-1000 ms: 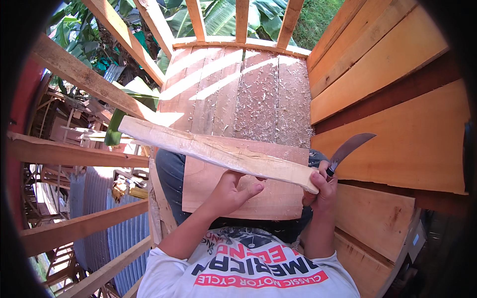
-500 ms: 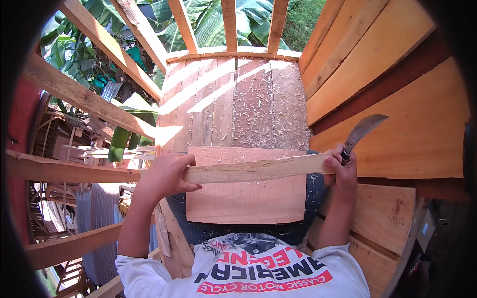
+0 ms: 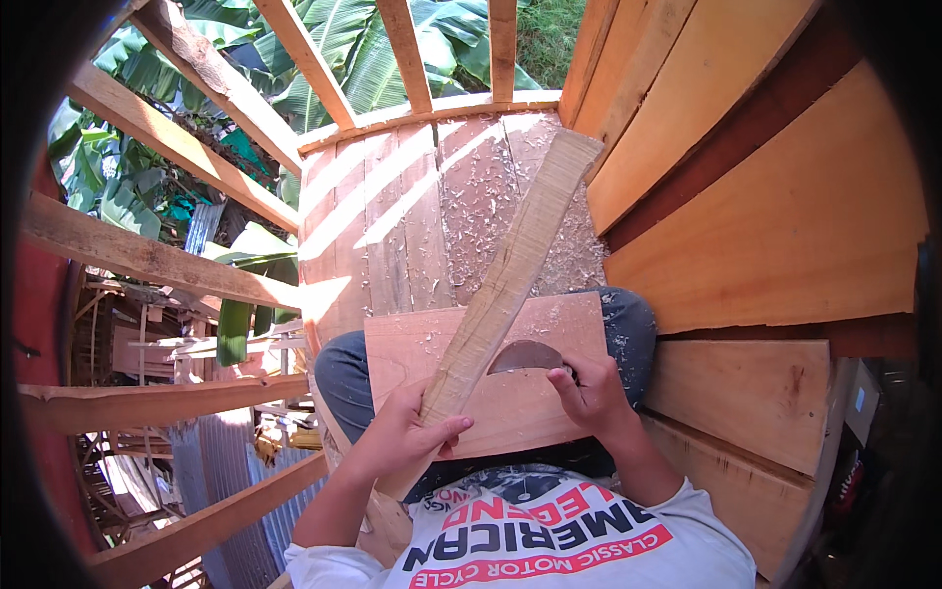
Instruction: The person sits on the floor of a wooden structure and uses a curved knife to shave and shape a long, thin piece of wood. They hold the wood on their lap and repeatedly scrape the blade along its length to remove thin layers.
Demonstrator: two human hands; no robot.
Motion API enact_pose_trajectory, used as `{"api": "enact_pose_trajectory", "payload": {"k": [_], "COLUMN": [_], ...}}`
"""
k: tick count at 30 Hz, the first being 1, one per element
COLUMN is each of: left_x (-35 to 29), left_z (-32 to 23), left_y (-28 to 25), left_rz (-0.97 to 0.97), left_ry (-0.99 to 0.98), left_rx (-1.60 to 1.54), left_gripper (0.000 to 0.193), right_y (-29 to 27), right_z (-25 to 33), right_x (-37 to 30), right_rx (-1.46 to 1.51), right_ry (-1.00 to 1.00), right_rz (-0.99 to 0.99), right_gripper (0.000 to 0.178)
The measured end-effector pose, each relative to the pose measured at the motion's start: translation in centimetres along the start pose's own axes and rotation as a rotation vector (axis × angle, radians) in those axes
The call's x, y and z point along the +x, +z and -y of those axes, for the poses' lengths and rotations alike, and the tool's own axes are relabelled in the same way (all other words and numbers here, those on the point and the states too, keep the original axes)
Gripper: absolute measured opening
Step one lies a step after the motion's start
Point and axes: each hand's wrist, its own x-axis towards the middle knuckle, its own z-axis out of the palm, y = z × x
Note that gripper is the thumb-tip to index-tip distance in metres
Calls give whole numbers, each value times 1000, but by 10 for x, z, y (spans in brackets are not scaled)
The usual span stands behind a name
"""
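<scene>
My left hand (image 3: 417, 429) is closed round the lower part of a long, pale wooden strip (image 3: 510, 265). The strip slants away from me, its far end up and to the right over the floor. In my right hand (image 3: 594, 395) is a knife with a curved blade (image 3: 527, 357); the fingers hide its handle. The blade points left, close to the strip's right edge; whether it touches the wood I cannot tell. Under both lies a flat reddish board (image 3: 559, 422) across my lap.
Wood shavings (image 3: 471, 206) litter the plank floor (image 3: 378, 245) ahead. Slatted rails (image 3: 167, 270) stand along the left and far sides, with banana leaves beyond. Wide wooden boards (image 3: 765, 236) form the right-hand wall.
The strip has swung from lying crosswise between both hands to slanting away from me. My right hand has let go of its end and brought the knife down to its right side.
</scene>
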Motion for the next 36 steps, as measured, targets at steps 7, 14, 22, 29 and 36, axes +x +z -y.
{"api": "enact_pose_trajectory", "payload": {"k": [7, 14, 22, 29, 36], "left_x": [-5, -20, -32, -32, -52], "left_z": [-15, -16, -16, -5, 32], "left_y": [19, 23, 21, 17, 10], "left_rz": [-39, -83, -146, -116, -332], "left_ry": [40, 69, 79, 63, -21], "left_rx": [98, 133, 77, 54, -135], "left_gripper": [39, 44, 37, 34, 30], "right_y": [-12, -15, -8, -6, -51], "right_z": [-1, -5, 1, 1, 4], "right_x": [18, 32, 45, 56, 67], "right_rx": [-338, -480, -504, -457, -226], "right_ry": [-189, -317, -352, -411, 22], "right_rz": [-83, -212, -267, -301, -332], "right_gripper": [47, 52, 55, 55, 51]}}
